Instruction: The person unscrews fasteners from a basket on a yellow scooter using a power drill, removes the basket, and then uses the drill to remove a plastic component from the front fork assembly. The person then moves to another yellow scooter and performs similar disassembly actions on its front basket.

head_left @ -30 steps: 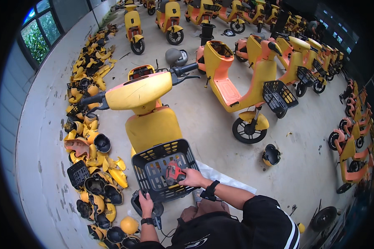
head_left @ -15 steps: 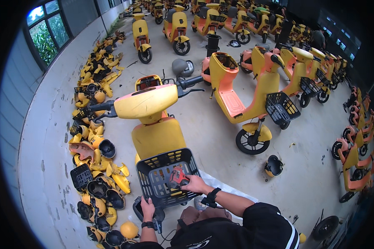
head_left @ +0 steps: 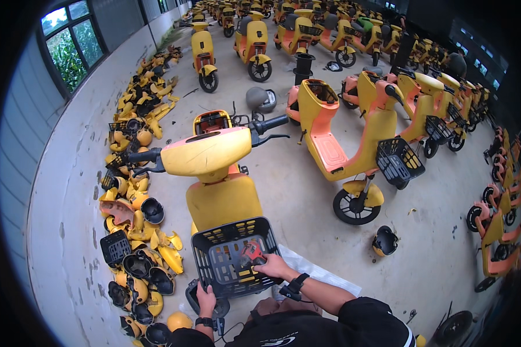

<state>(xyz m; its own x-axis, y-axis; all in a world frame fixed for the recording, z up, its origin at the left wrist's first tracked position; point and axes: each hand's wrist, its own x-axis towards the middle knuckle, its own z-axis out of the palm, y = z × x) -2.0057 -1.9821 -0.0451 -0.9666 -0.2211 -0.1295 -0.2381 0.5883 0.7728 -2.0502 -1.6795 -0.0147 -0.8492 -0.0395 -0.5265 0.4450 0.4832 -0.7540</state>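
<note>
A yellow electric scooter [head_left: 223,202] faces me, with a black plastic basket [head_left: 201,254] on its front. My right hand [head_left: 274,266] is closed round a red and black power tool, seemingly a cordless driver [head_left: 252,252], held over the inside of the basket. Its working tip points down and is too small to make out. At the basket's near left corner, my left hand [head_left: 206,299] grips the rim; part of its fingers is hidden behind the basket. Black bands with small devices sit on both my wrists.
Broken yellow panels and helmets [head_left: 138,263] lie heaped along the left wall. Another scooter [head_left: 353,144] with a basket stands to the right, and rows of scooters fill the back. A half helmet [head_left: 384,241] and a white sheet [head_left: 318,272] are on the floor.
The whole view has shifted slightly, so the surroundings sit lower and further right. Both hands keep their places at the basket, with the driver still in my right hand.
</note>
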